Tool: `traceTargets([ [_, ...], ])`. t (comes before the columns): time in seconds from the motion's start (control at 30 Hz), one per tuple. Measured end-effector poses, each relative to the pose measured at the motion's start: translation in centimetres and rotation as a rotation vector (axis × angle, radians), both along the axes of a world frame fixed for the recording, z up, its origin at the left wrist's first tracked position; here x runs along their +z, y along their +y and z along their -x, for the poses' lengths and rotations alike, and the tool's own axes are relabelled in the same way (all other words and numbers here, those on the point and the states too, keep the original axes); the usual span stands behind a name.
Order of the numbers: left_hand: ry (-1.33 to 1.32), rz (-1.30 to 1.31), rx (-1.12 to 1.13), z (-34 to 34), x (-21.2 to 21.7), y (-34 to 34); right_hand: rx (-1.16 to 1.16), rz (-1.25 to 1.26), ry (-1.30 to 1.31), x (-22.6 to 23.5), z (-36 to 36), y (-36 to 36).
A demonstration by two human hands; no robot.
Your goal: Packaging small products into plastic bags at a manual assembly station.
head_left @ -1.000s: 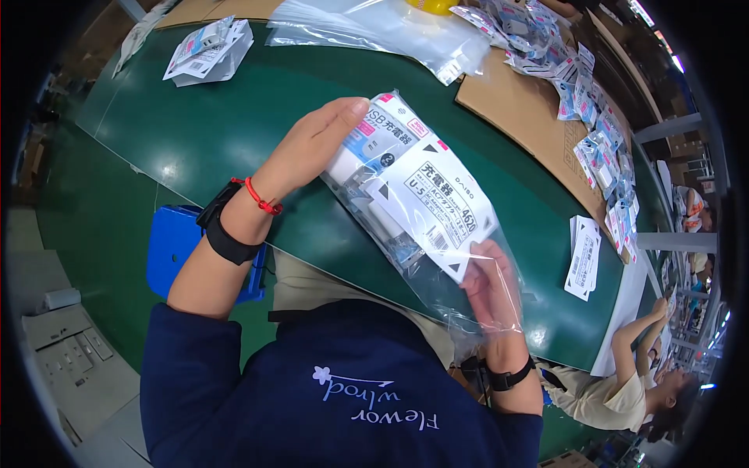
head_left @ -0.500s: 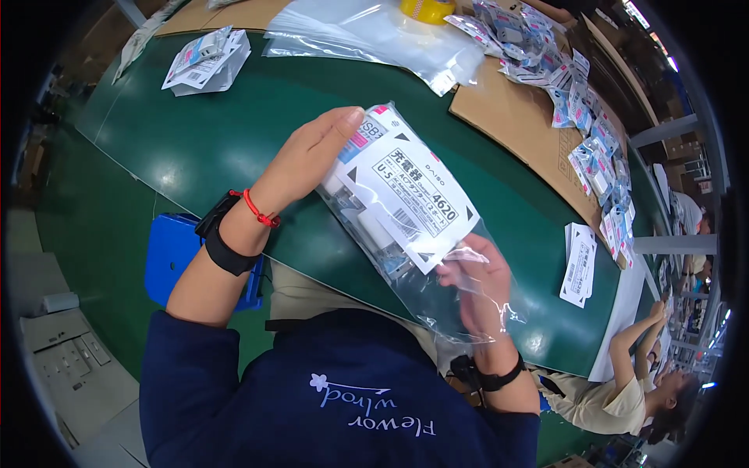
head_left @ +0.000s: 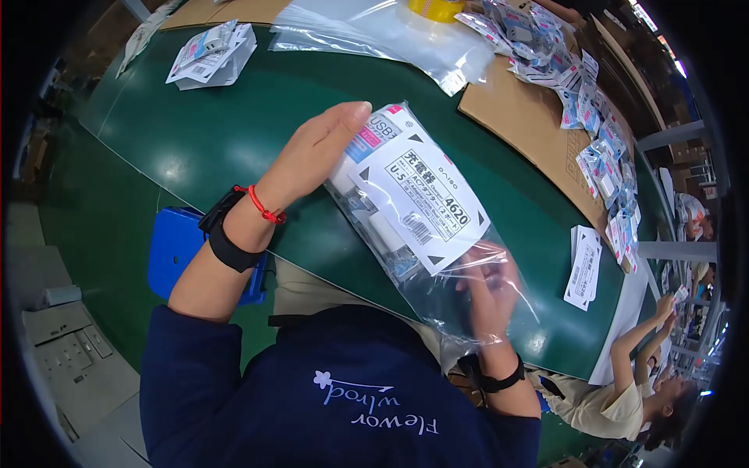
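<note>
Change noted: the white label card [head_left: 433, 199] lies nearer the left hand [head_left: 318, 152] than a second ago, covering more of the charger packs [head_left: 384, 232]; judged seated deeper in the clear bag [head_left: 425, 298]. Left hand: wrapped round the bag's far end, thumb uppermost. Right hand [head_left: 493, 287]: seen through film, fingers partly curled just beside the card; grip cannot be told. Packs lie between both hands, beneath the card.
</note>
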State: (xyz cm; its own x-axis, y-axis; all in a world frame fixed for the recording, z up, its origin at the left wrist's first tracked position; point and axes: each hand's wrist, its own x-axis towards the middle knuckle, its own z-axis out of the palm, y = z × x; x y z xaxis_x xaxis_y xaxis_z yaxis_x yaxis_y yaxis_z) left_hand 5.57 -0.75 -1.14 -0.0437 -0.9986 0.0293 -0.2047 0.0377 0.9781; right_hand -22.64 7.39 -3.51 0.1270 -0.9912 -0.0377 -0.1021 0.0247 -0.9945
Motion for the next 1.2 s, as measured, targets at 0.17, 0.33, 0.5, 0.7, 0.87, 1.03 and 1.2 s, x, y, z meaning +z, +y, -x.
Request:
traceTargets([
  [0.17, 0.014, -0.038, -0.014, -0.3, -0.1, -0.1, 0.320, 0.826, 0.848, 0.6, 1.1, 0.7],
  [0.33, 0.037, -0.016, -0.006, 0.2, -0.3, 0.0, 0.538, 0.658, 0.973, 1.5, 0.1, 0.2],
  [0.5, 0.021, 0.017, 0.012, 0.5, -0.2, 0.1, 0.491, 0.751, 0.972, 1.1, -1.2, 0.3],
  [0.7, 0.052, 0.009, -0.001, 0.6, 0.0, -0.1, 0.548, 0.732, 0.989, 1.7, -2.4, -0.9],
  [0.87, 0.044, -0.005, 0.009, 0.0, -0.8, -0.6, 0.503, 0.707, 0.948, 1.7, -1.8, -0.3],
  [1.03, 0.057, -0.078, -0.020, 0.4, -0.3, -1.1, 0.535, 0.669, 0.976, 3.3, -2.8, -1.1],
  [1.2, 0.065, -0.074, -0.034, 0.5, 0.2, -1.1, 0.551, 0.687, 0.947, 3.9, -3.3, -1.8],
])
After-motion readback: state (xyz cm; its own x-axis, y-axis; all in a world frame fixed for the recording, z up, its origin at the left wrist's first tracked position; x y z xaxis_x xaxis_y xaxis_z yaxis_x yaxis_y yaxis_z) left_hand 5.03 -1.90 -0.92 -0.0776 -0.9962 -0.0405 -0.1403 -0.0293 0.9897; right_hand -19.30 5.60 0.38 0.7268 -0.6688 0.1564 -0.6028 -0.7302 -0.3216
